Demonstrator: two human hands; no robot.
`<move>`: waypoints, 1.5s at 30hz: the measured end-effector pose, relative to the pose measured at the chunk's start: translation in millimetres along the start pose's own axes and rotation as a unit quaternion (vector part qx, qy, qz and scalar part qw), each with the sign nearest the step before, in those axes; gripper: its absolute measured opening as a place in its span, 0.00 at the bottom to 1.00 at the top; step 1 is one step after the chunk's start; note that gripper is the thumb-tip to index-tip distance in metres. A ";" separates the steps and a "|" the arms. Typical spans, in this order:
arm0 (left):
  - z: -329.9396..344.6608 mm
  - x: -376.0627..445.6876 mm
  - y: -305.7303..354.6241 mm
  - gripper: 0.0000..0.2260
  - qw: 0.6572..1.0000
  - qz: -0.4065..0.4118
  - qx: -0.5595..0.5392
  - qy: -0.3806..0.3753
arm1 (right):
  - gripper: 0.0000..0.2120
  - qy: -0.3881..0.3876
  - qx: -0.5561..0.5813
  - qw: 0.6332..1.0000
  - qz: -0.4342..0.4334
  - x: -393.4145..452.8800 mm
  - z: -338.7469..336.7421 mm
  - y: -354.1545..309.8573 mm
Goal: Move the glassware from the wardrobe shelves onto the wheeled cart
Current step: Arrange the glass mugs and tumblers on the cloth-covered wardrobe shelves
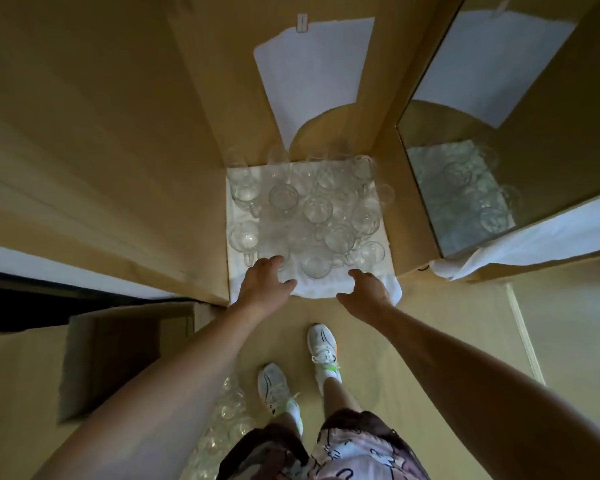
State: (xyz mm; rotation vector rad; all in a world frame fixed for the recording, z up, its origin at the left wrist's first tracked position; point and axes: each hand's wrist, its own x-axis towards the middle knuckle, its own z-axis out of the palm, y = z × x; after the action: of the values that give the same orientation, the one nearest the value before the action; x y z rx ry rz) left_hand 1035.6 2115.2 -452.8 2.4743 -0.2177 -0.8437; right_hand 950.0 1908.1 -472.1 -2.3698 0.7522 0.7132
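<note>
Head view showed your left hand and right hand released, grasping nothing, fingers loosely spread over the white cloth. Clear glass mugs crowded the wardrobe shelf just beyond your fingertips, the nearest touching your left fingers.

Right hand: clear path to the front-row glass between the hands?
Probably yes. The right hand hangs open over the white cloth at the shelf's front edge, and the glass stands just beyond its fingertips with nothing between them.

One head-worn wide-angle view looks steeply down (almost straight over the feet), close above the shelf.
</note>
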 end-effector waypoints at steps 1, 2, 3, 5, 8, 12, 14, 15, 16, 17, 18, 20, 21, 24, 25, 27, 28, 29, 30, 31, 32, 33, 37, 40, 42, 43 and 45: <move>3.4 2.8 3.6 0.29 1.000 -0.003 0.001 -0.002 | 0.33 0.007 0.005 1.000 0.003 6.3 -1.6 2.8; 7.3 5.5 7.2 0.29 1.000 -0.006 0.002 -0.003 | 0.32 0.015 0.012 1.000 0.008 12.6 -2.7 5.7; 11.7 8.5 10.4 0.30 1.000 -0.006 0.004 -0.002 | 0.32 0.021 0.024 0.999 0.013 19.1 -2.6 9.1; 21.1 14.3 16.0 0.30 1.000 -0.008 0.005 0.001 | 0.30 0.029 0.051 0.998 0.025 30.4 0.4 16.5; 37.8 23.8 20.0 0.31 1.000 -0.023 -0.001 -0.003 | 0.30 0.054 0.089 0.993 0.046 42.9 5.5 28.6; 65.1 45.0 19.4 0.32 0.999 -0.048 -0.014 -0.008 | 0.32 0.086 0.112 0.987 0.076 65.7 11.3 50.7; 73.8 51.2 19.6 0.33 0.998 -0.063 -0.028 0.002 | 0.34 0.098 0.125 0.983 0.093 73.0 11.9 60.1; 79.7 55.6 18.9 0.34 0.997 -0.071 -0.037 0.008 | 0.35 0.100 0.129 0.981 0.101 78.3 13.2 65.0; 86.4 61.6 17.2 0.35 0.995 -0.082 -0.046 0.014 | 0.37 0.100 0.132 0.980 0.106 86.0 15.1 69.5; 92.9 67.0 15.4 0.36 0.994 -0.091 -0.055 0.016 | 0.38 0.099 0.136 0.980 0.109 93.3 17.6 74.0; 99.6 71.6 13.2 0.36 0.993 -0.098 -0.063 0.016 | 0.38 0.098 0.139 0.979 0.112 99.8 20.5 78.6; 111.4 83.6 8.6 0.37 0.991 -0.106 -0.075 0.018 | 0.39 0.095 0.149 0.977 0.122 113.4 26.1 86.2; 116.4 90.3 5.8 0.38 0.991 -0.109 -0.080 0.023 | 0.40 0.097 0.154 0.975 0.127 120.5 29.1 89.8; 129.1 108.6 -1.8 0.42 0.989 -0.116 -0.091 0.030 | 0.45 0.111 0.185 0.967 0.138 138.9 37.4 97.8; 133.7 114.0 -4.4 0.44 0.988 -0.118 -0.094 0.030 | 0.47 0.118 0.198 0.963 0.137 144.6 39.7 100.3; 142.7 122.6 -9.7 0.46 0.987 -0.120 -0.101 0.032 | 0.51 0.134 0.209 0.961 0.123 155.0 43.7 104.1; 147.2 126.2 -12.2 0.47 0.987 -0.120 -0.105 0.031 | 0.52 0.141 0.210 0.961 0.115 160.1 45.8 105.5; 151.3 130.1 -14.9 0.49 0.987 -0.119 -0.108 0.029 | 0.53 0.146 0.214 0.960 0.107 165.4 47.4 106.7; 155.1 133.8 -17.5 0.50 0.987 -0.117 -0.110 0.027 | 0.53 0.150 0.222 0.958 0.101 170.4 48.9 107.8; 158.2 137.3 -19.9 0.50 0.987 -0.115 -0.113 0.026 | 0.54 0.151 0.233 0.956 0.095 174.7 50.3 108.4; 160.8 140.6 -22.0 0.51 0.987 -0.114 -0.114 0.027 | 0.53 0.151 0.244 0.954 0.090 178.7 51.8 108.6; 163.0 143.7 -23.9 0.51 0.987 -0.113 -0.114 0.027 | 0.52 0.153 0.254 0.951 0.086 182.3 53.2 108.8; 169.9 152.5 -28.9 0.53 0.988 -0.101 -0.105 0.043 | 0.45 0.178 0.287 0.937 0.089 191.8 57.1 108.4; 174.8 156.6 -30.4 0.54 0.988 -0.091 -0.111 0.050 | 0.44 0.190 0.291 0.934 0.084 196.2 59.0 108.9; 178.6 158.6 -28.7 0.56 0.989 -0.085 -0.115 0.043 | 0.44 0.193 0.287 0.935 0.082 199.0 60.5 110.0; 180.7 159.4 -27.1 0.57 0.989 -0.083 -0.117 0.043 | 0.45 0.194 0.285 0.935 0.082 199.7 61.1 110.3; 184.4 161.6 -23.8 0.57 0.987 -0.086 -0.123 0.055 | 0.46 0.195 0.283 0.935 0.085 200.6 61.4 111.2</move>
State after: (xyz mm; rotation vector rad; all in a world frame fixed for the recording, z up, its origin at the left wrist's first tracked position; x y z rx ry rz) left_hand 1051.5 2009.2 -674.5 2.3206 0.1345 -0.7508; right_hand 1000.8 1800.0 -677.3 -1.9352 1.1600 0.0500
